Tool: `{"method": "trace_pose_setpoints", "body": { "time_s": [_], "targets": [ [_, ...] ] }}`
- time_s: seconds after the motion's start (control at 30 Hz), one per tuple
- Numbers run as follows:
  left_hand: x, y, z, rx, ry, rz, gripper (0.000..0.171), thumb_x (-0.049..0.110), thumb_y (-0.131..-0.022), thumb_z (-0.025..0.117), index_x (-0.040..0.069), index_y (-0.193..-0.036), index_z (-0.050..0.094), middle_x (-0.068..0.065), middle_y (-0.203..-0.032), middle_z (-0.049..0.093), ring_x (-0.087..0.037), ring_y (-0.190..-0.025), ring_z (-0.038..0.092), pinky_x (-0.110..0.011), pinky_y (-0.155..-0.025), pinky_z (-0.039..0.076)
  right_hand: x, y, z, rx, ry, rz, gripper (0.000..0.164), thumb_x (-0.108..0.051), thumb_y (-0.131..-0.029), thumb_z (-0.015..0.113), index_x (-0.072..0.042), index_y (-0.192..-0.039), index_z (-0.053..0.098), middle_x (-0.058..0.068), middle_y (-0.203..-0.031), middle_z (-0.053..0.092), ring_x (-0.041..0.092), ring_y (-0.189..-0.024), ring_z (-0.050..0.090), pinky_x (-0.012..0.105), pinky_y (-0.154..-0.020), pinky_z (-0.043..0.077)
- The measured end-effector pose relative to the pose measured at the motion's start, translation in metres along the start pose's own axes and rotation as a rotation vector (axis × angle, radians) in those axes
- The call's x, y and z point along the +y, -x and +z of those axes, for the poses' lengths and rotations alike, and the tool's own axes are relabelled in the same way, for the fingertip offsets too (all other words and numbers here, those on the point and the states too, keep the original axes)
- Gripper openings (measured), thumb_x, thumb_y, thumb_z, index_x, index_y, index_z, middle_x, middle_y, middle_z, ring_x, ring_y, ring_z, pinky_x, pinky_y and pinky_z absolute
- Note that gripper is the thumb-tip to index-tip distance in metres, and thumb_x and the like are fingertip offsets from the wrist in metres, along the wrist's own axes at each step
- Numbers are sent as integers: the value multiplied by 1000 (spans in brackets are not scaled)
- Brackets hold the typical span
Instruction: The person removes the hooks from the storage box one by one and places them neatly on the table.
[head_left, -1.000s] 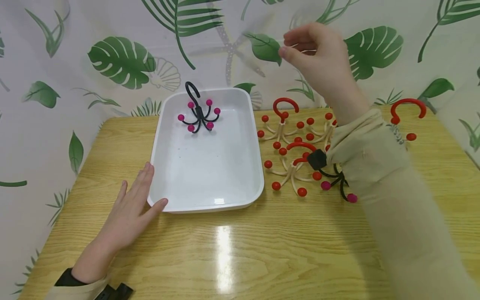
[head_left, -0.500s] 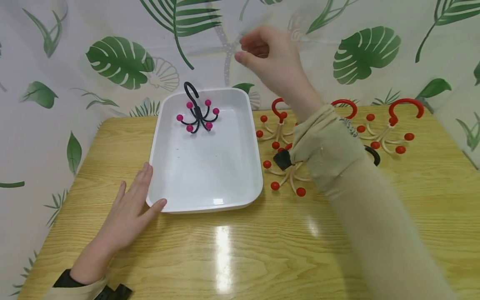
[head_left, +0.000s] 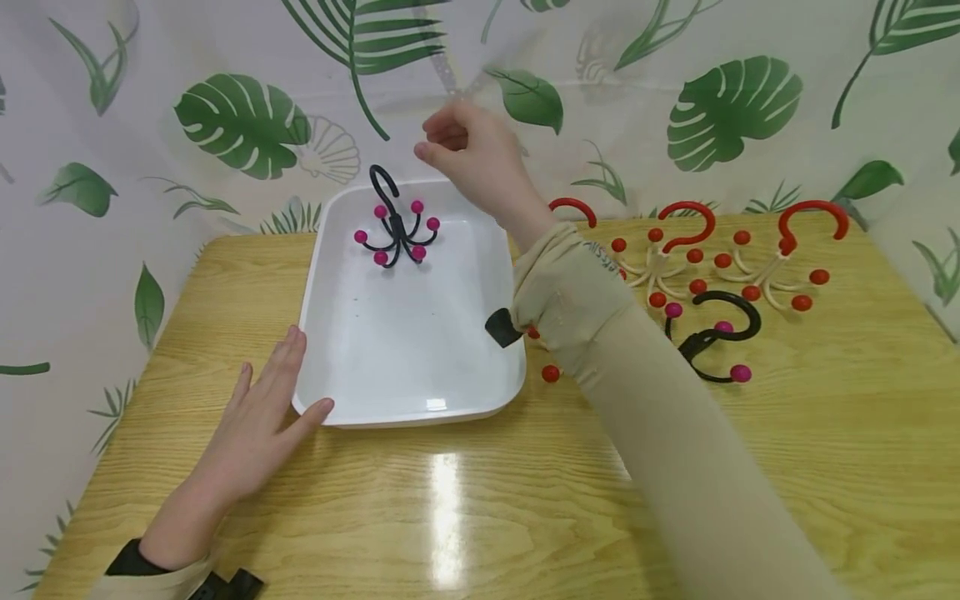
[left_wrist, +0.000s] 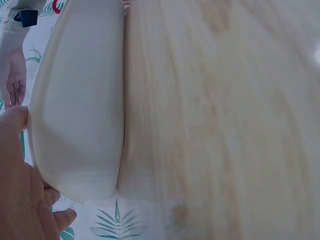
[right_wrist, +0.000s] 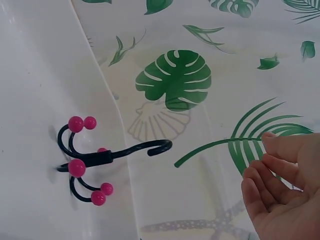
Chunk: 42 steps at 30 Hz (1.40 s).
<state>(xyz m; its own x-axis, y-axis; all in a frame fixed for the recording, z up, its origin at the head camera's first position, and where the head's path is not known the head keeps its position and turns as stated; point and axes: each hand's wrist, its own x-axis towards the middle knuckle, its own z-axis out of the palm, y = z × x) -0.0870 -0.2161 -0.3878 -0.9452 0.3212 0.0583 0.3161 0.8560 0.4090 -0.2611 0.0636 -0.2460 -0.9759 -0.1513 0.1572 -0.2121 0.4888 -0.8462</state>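
A white tray lies on the wooden table. At its far left end stands a black multi-arm hook with pink ball tips; the right wrist view shows the same black hook from the side. My left hand rests against the tray's near left corner, fingers stretched along the side and thumb at the front rim. Above the tray's far right end, my right hand hangs in the air with loosely bent fingers. Nothing shows between those fingers, and they are apart from the hook.
Right of the tray stand several cream hooks with red tips and red curved tops. Another black hook with pink tips leans near them. My right sleeve covers some hooks and part of the tray's right edge. A leaf-print cloth rises behind.
My right hand has moved left and then lower, from above the cream hooks to above the tray's far right end. The left hand and the tray have stayed in place.
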Motion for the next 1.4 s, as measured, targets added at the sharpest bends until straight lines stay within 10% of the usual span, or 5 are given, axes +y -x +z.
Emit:
{"method": "trace_pose_setpoints", "body": {
  "time_s": [0.63, 1.4],
  "targets": [
    [-2, 1, 0, 8, 12, 16, 82, 46, -98, 48, 13, -154, -2, -3, -160, 0, -27, -145, 8, -54, -113, -3, 41, -37, 71, -16, -71, 157, 40, -22, -92, 66, -12, -129, 55, 0, -123, 57, 12, -108, 53, 18, -85, 46],
    [-5, 1, 1, 8, 5, -1, 82, 47, -97, 48, 15, -154, -2, 0, -160, -1, -26, -145, 8, -55, -113, -1, 43, -46, 94, -88, -95, 214, 45, -17, -94, 62, -10, -137, 51, 4, -127, 59, 12, -110, 55, 22, -89, 46]
  ]
}}
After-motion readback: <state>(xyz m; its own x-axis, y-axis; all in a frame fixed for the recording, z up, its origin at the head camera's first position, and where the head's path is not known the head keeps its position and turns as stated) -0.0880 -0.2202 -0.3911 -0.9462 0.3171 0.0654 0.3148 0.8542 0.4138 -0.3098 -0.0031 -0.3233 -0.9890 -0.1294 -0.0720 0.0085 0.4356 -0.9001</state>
